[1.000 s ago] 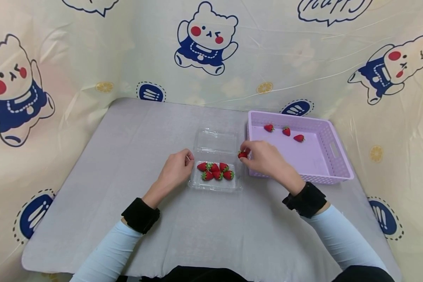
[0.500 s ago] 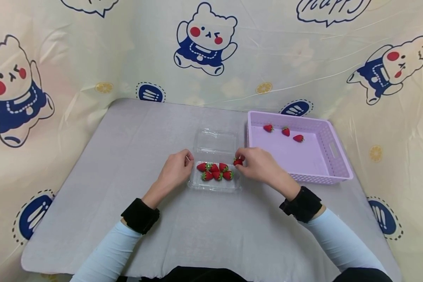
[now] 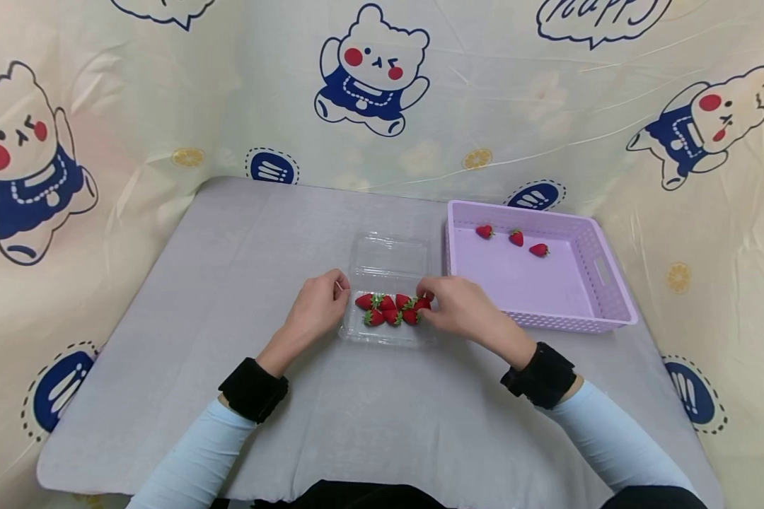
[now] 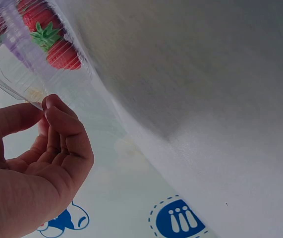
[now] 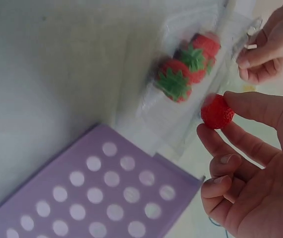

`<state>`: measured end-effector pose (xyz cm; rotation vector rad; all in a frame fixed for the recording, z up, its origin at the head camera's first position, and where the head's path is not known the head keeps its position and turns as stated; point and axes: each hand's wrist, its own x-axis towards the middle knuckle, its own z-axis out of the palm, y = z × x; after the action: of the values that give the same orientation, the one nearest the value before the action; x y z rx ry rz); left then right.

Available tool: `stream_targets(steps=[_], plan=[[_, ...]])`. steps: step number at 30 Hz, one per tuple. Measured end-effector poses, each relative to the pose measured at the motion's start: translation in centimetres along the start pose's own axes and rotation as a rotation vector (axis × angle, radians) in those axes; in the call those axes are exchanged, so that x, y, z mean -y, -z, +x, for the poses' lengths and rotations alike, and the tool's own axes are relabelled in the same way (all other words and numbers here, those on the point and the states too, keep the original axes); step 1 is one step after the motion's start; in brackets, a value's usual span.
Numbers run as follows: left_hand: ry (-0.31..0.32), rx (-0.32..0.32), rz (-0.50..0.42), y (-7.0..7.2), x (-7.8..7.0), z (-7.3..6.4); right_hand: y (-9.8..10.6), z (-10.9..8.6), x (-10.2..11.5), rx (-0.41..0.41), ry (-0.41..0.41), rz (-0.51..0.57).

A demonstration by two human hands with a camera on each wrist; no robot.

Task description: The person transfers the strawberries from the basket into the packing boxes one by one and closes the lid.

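While in right grip [image 3: 462, 305], 1 strawberry [image 5: 216, 112].

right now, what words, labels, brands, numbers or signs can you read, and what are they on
"happy", top cut off: right speech bubble on the backdrop.
Left speech bubble: cut off, unreadable.
Marks like "!!!": blue ovals on the backdrop.
Clear container, purple basket, strawberries: no readable text.

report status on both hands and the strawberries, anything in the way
Left hand pinches edge of clear container. Right hand pinches a strawberry at the container's other end. Three strawberries in purple basket. Nothing seen in the way.
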<state>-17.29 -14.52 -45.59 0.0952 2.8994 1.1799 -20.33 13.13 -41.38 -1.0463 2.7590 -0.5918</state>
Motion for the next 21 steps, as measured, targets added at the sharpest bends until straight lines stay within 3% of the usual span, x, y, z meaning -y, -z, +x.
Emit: stream_targets(steps=[21], plan=[[-0.015, -0.013, 0.004, -0.1, 0.2, 0.1, -1.9, -0.1, 0.6, 0.06, 0.108, -0.021]])
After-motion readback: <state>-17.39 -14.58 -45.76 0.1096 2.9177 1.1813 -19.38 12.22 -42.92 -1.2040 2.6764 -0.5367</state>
